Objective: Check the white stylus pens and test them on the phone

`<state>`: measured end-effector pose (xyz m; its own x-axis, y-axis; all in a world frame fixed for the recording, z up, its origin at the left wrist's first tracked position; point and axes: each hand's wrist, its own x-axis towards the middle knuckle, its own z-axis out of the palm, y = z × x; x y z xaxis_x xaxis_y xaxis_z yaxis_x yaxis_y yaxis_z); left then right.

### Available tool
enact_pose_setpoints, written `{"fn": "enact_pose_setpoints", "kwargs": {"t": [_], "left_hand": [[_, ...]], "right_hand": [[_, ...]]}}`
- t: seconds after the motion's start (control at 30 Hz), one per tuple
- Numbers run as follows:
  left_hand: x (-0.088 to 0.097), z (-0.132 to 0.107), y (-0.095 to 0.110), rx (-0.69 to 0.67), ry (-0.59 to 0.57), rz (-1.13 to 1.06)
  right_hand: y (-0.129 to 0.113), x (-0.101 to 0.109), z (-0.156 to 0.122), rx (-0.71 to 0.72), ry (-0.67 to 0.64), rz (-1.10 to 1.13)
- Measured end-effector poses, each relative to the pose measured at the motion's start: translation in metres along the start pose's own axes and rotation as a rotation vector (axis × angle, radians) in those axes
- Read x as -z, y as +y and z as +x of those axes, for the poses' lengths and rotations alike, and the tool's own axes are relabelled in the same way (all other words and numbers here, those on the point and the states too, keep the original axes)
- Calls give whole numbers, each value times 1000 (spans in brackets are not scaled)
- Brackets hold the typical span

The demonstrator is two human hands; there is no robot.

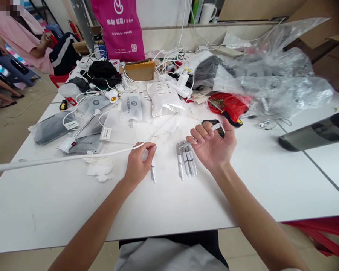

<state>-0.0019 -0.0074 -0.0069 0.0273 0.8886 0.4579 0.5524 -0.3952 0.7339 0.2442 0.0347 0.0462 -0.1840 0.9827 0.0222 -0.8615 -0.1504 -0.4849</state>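
Inspection at the desk [73, 203]: my left grip [139, 165] is closed to a pinch on a white cable [73, 156], which runs off past the desk's left edge. My right grip [211, 145] is curled, with a white rod [216, 127] held between the fingers. A single rod [153, 173] lies just beside the left grip. A cluster of rods [187, 160] lies between both grips. A foil bag [164, 98] and printed packets [131, 107] remain farther up the desk, among loose cables [169, 62].
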Motion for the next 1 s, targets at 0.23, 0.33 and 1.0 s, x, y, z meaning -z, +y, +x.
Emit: {"fn": "enact_pose_setpoints", "kwargs": {"t": [0.23, 0.33, 1.0], "left_hand": [[0, -2, 2, -1, -34, -23], [0, -4, 1, -92, -96, -40], [8, 13, -11, 458, -38, -664]], "right_hand": [[7, -3, -2, -2, -23, -74], [15, -9, -6, 0, -42, -177], [66, -6, -53, 497, -879, -1954]]}}
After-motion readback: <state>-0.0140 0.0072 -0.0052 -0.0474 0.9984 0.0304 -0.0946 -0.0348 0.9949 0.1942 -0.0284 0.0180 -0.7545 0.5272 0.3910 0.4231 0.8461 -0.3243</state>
